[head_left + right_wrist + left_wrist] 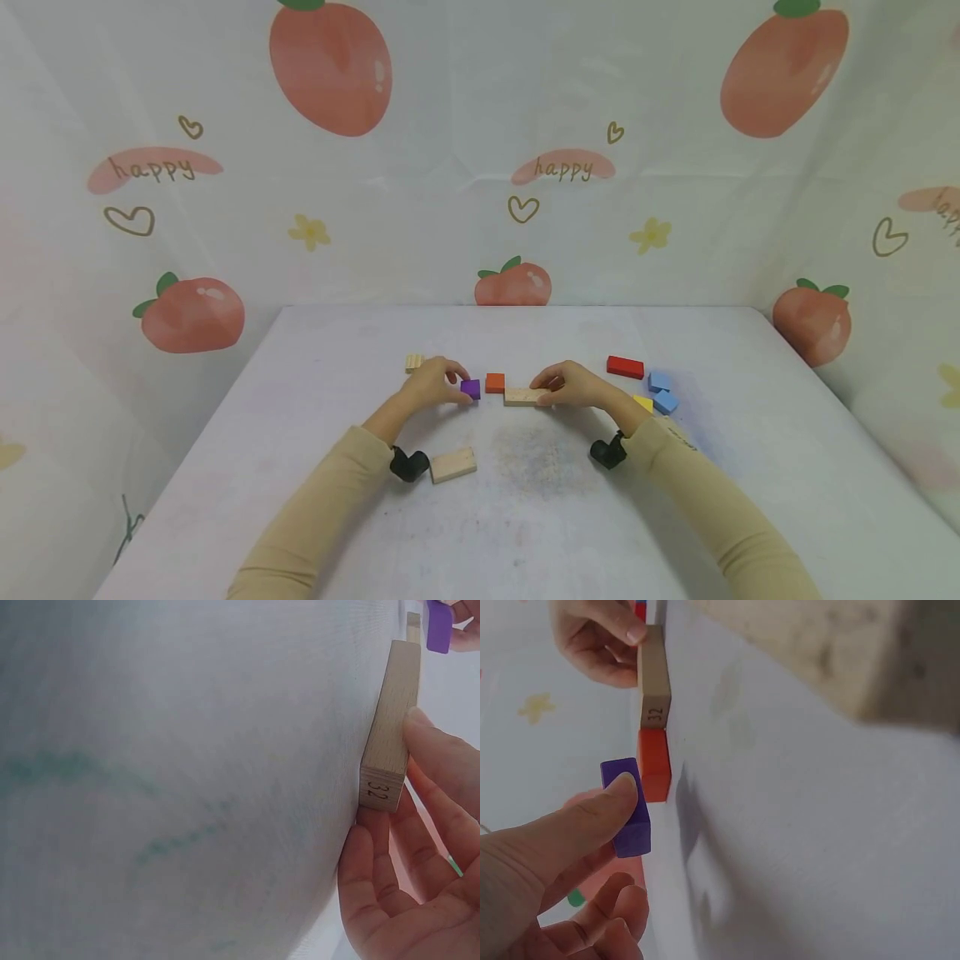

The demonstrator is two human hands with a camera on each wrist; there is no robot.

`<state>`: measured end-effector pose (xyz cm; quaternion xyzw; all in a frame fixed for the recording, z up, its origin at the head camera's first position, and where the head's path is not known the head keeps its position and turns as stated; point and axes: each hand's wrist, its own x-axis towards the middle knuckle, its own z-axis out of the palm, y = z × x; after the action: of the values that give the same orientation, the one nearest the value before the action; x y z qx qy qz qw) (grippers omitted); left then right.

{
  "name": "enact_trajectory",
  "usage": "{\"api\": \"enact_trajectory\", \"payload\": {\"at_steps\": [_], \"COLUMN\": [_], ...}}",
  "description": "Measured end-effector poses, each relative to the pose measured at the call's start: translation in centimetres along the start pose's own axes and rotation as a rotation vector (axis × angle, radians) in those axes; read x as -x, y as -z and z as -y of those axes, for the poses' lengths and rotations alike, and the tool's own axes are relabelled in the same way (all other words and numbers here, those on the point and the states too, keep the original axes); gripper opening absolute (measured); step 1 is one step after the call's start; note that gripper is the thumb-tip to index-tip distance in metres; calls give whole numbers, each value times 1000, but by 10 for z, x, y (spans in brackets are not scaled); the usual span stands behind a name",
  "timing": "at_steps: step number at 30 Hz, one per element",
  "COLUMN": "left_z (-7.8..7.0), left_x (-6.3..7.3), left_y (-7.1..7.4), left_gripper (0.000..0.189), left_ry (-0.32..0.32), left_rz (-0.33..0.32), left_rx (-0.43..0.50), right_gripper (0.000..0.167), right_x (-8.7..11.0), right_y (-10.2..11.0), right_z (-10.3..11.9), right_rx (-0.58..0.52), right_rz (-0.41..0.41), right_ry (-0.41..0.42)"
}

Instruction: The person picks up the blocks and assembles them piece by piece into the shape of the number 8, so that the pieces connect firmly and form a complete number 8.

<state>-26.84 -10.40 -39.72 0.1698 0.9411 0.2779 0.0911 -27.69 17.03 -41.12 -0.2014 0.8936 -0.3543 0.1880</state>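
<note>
Between thumb and fingers, my left hand point(433, 385) pinches a small purple block point(470, 389). In the left wrist view the purple block point(632, 817) is held apart from an orange block point(654, 766), its shadow falling on the table. My right hand point(576, 386) holds a long plain wooden block point(519, 397), thumb on one side and fingers on the other. The wooden block point(391, 720) bears the number 32 on its end. The orange block point(495, 382) sits at the wooden block's left end, between the two hands.
A ridged wooden block point(414, 362) lies behind my left hand, and a flat wooden one point(453, 465) near the left wrist. Right of my right hand are a red block point(626, 367), two blue blocks point(665, 402) and a partly hidden yellow block point(642, 403). A printed cloth point(450, 225) hangs behind.
</note>
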Motion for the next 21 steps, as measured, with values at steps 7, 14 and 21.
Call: {"api": "enact_trajectory", "payload": {"at_steps": [7, 14, 21], "left_z": [-2, -3, -7], "left_x": [3, 6, 6], "left_y": [-4, -6, -10], "left_gripper": [34, 33, 34], "left_ry": [-4, -21, -43], "left_rz": [18, 19, 40], "left_rx": [-1, 5, 15], "right_gripper": [27, 27, 27], "right_x": [0, -1, -3], "right_y": [0, 0, -1], "right_z": [0, -2, -5], "right_rx": [2, 9, 9], "right_rz": [4, 2, -1], "right_ry": [10, 10, -18]}}
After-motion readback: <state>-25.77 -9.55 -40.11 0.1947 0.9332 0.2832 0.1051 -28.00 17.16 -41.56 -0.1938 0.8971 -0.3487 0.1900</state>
